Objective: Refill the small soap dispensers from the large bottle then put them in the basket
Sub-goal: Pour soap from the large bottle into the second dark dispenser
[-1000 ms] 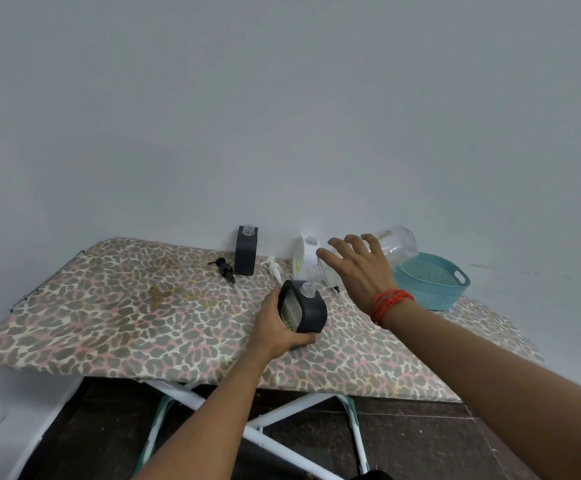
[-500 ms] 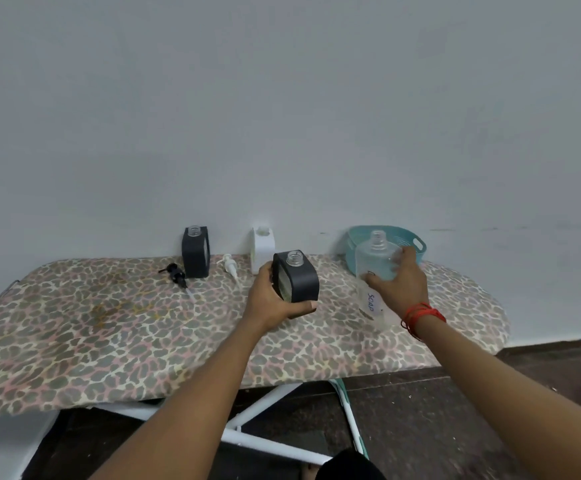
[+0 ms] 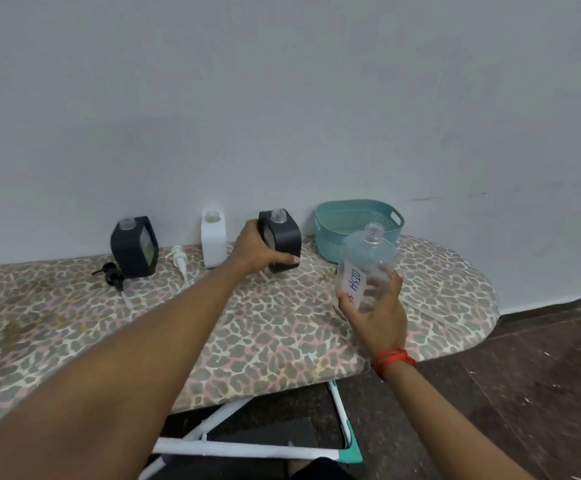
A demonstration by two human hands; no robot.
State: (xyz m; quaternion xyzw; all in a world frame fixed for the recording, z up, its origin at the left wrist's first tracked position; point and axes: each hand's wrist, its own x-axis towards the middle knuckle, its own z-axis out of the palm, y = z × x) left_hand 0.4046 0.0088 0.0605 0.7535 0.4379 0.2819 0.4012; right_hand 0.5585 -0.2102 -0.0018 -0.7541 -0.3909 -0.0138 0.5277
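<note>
In the right hand [image 3: 379, 306] is a large clear glossy plastic bottle [image 3: 365, 265] with a matt white paper label [image 3: 350, 285]. The left hand [image 3: 256, 251] grips a matt black, smooth square dispenser [image 3: 282, 245]. Beyond the right hand sits a teal perforated plastic basket [image 3: 356, 230], on a leopard-print cloth cover [image 3: 265, 334].

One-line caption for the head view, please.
Left hand grips a black dispenser on the ironing board; right hand lifts the clear bottle.
</note>
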